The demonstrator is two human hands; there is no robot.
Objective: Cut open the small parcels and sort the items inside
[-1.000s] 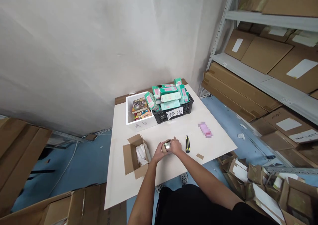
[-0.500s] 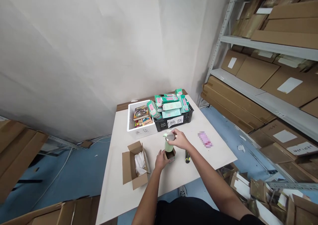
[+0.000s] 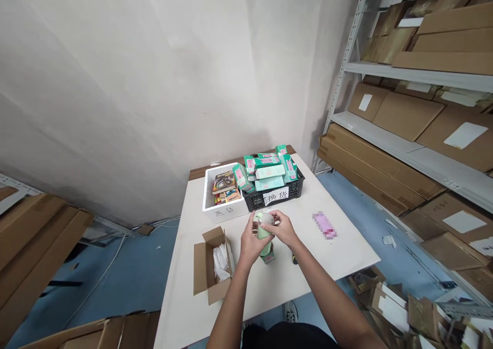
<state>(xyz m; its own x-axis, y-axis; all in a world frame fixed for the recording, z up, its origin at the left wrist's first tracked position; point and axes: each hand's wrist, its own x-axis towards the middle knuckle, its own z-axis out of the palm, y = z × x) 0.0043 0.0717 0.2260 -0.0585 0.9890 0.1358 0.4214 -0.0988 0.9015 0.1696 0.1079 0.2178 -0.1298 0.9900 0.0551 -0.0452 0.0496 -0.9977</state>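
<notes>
A pale green bottle (image 3: 265,245) with a greyish round top stands roughly upright between my hands, above the white table. My left hand (image 3: 251,242) is closed around its left side. On the right, my right hand (image 3: 285,231) grips it near the top, fingers bent round the rim. Just below the bottle is a small carton (image 3: 269,258), mostly hidden by my hands and the bottle. An open cardboard box (image 3: 200,272) with white wrapping in it stands left of my left hand. To the right lies a utility knife (image 3: 295,259), largely covered by my right forearm.
Behind stand a white foam box (image 3: 227,213) holding books and a black basket (image 3: 296,188) heaped with green and pink cartons. A blurred pink item (image 3: 324,225) lies on the table's right. Shelves (image 3: 404,138) of cardboard boxes line the right side.
The bottle has come up out of the small carton. My left hand has moved from the carton up onto the bottle. The view has shifted slightly.
</notes>
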